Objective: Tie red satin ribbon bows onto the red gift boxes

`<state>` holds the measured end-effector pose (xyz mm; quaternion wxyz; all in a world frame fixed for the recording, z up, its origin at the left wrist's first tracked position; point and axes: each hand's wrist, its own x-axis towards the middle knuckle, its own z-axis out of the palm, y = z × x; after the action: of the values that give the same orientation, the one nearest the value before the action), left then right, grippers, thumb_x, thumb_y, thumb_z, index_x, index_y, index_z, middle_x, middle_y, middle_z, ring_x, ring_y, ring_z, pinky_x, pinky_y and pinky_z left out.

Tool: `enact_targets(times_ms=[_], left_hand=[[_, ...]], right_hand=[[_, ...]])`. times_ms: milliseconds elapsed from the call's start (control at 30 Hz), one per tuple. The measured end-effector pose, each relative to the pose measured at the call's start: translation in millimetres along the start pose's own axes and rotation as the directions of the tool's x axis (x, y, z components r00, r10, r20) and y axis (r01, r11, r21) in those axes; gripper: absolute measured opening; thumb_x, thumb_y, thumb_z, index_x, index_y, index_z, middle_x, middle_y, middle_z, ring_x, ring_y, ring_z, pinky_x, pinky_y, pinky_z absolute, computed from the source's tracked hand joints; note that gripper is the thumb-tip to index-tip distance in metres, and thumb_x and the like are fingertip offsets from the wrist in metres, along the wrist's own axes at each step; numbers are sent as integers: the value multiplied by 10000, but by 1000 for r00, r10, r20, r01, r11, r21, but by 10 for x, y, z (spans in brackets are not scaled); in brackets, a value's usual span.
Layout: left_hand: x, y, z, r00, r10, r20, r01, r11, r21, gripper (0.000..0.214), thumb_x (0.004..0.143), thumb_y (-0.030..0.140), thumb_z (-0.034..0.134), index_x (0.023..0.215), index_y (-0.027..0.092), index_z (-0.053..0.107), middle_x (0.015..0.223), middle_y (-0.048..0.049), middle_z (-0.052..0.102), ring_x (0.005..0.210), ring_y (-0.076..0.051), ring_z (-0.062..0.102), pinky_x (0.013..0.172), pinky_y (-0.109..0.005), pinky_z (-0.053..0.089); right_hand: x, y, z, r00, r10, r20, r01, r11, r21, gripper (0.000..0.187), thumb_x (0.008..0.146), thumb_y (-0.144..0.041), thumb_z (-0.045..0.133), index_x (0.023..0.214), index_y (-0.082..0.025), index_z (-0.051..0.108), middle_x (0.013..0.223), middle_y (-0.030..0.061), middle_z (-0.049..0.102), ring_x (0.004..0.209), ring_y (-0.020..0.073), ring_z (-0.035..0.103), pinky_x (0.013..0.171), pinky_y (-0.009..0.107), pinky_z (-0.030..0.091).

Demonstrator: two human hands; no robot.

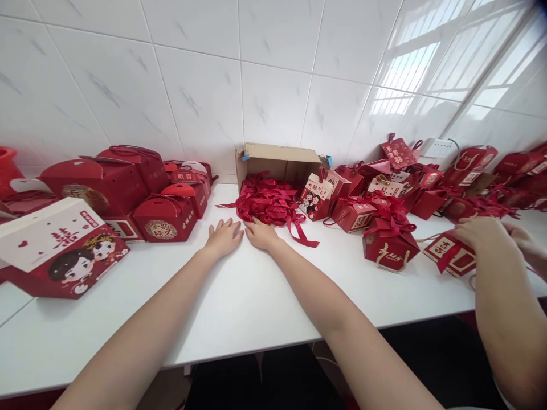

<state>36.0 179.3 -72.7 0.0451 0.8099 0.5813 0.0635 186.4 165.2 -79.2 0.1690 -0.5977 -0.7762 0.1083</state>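
Left hand: palm down on the long white table (256, 307), the left hand (225, 236) has fingers fanned wide, holding nothing.
Right hand: just beside it, the right hand (259, 234) lies flat, fingers close together and seemingly empty, tips at the ribbons' front edge; whether they touch is unclear.
Ribbons: the tangled heap of glossy red fabric ribbons (269, 202) sits beyond both hands, spilling from the brown cardboard box (277, 151).
Cardboard box: its mouth faces the person, probably for easy reach.
Red gift boxes: folded red paper boxes with gold lettering (164, 219) stand left, apparently grouped to leave working room; contents hidden.
Neighbour: a co-worker's hand (476, 232) is at a ribbon-crossed red box (464, 262); its grip cannot be told.
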Motion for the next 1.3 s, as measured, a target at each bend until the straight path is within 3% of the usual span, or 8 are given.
enact_targets(times_ms=[200, 600, 933, 1133, 1300], left_hand=[[-10, -17, 6, 999, 16, -44, -17, 1000, -7, 499, 922, 435, 286, 1338, 243, 482, 1496, -97, 370, 1389, -323, 274, 1076, -556, 231], [-64, -18, 10, 999, 35, -9, -35, 999, 2, 516, 932, 414, 252, 1371, 217, 437, 1512, -94, 342, 1401, -321, 250, 1092, -528, 225], [-64, -29, 43, 999, 13, -31, -13, 1000, -10, 502, 920, 420, 289, 1357, 243, 459, 1538, -92, 280, 1422, -321, 196, 1109, -487, 212], [-56, -33, 48, 999, 29, -30, -29, 1000, -2, 526, 914, 420, 280, 1356, 189, 446, 1533, -123, 284, 1406, -327, 231, 1108, -485, 210], [-80, -14, 25, 996, 33, -78, -35, 999, -25, 657, 897, 402, 315, 1496, 200, 137, 1544, -134, 247, 1405, -321, 235, 1101, -473, 227]], right_hand=[[-44, 1, -5, 999, 21, -26, -20, 999, 32, 449, 944, -331, 313, 1365, -249, 448, 1522, 125, 274, 1283, 314, 434, 1027, 544, 340], [-70, 2, -16, 998, 12, -62, -8, 998, 65, 388, 950, -339, 403, 1312, -221, 484, 1411, 106, 426, 1137, 262, 540, 985, 491, 401], [-52, 16, 30, 991, 29, -134, 1, 976, 217, 343, 891, -314, 555, 1199, -165, 567, 1311, 109, 515, 1172, 264, 506, 1016, 502, 357], [-54, -19, 58, 982, -25, -189, 123, 841, 528, 161, 814, -234, 582, 884, -194, 722, 989, 24, 697, 937, 155, 615, 893, 258, 434], [-32, -104, 106, 973, 56, -222, 139, 627, 767, 209, 802, -308, 555, 727, -165, 687, 770, 4, 693, 772, 138, 607, 758, 243, 451]])
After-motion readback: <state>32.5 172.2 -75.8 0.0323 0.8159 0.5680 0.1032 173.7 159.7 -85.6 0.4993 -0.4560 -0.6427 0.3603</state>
